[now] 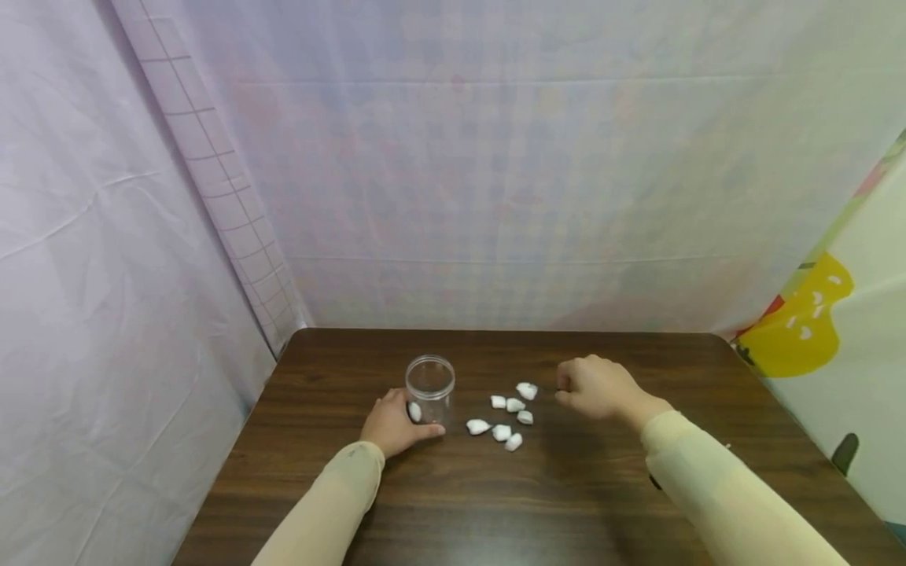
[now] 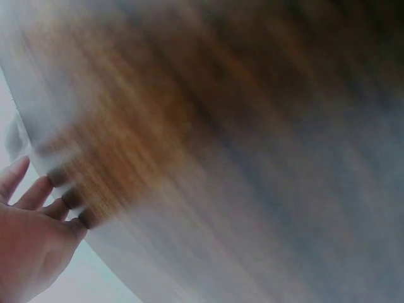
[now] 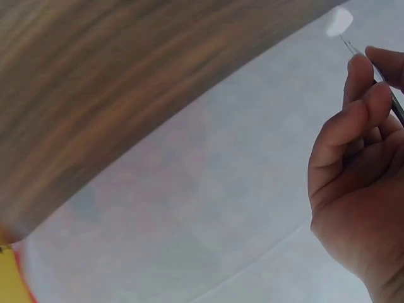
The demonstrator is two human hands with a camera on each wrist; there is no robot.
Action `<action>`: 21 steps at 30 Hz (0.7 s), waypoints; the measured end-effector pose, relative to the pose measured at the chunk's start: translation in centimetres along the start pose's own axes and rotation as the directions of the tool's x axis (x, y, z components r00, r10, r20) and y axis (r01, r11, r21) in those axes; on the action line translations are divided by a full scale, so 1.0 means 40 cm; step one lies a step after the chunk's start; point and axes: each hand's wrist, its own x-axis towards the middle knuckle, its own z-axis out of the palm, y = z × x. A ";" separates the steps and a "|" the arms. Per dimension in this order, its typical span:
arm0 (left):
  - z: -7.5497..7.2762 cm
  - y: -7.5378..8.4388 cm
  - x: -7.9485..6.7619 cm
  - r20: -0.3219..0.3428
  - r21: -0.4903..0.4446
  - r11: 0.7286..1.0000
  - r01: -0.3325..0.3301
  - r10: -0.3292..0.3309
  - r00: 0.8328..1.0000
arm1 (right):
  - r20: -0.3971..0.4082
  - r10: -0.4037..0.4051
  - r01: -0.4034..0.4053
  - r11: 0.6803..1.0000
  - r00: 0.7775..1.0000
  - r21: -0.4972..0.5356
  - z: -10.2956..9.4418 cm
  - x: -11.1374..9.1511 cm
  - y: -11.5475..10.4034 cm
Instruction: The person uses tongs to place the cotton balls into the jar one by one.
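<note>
My left hand (image 1: 396, 424) holds a clear round jar (image 1: 431, 392) without a lid, its fingers behind the left side and thumb along the front. One white cotton piece (image 1: 414, 411) shows low inside the jar. In the left wrist view, the left hand (image 2: 38, 243) appears at the left edge. My right hand (image 1: 598, 387) is to the right of the loose cotton. In the right wrist view, the right hand (image 3: 363, 170) pinches slim metal tweezers (image 3: 350, 46), whose tips meet a white cotton piece (image 3: 339, 21). Whether that piece is off the table cannot be told.
Several white cotton pieces (image 1: 502, 432) lie scattered on the dark wooden table (image 1: 453, 503) between the jar and the right hand. A pale curtain (image 1: 495, 196) hangs behind the table's far edge, with more cloth at both sides.
</note>
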 end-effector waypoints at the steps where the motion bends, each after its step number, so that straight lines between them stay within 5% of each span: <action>1: -0.001 0.000 0.000 -0.001 -0.003 1.000 -0.002 0.002 1.000 | -0.008 -0.003 0.003 1.000 1.000 -0.001 -0.006 0.009 -0.011; 12: 0.006 -0.015 0.001 -0.001 0.008 1.000 -0.009 0.009 1.000 | -0.141 -0.103 0.105 0.994 0.985 0.007 -0.048 0.121 -0.168; 21: 0.008 -0.009 0.005 -0.004 -0.009 1.000 -0.023 0.023 1.000 | -0.102 -0.160 0.158 0.987 0.982 -0.029 -0.015 0.166 -0.252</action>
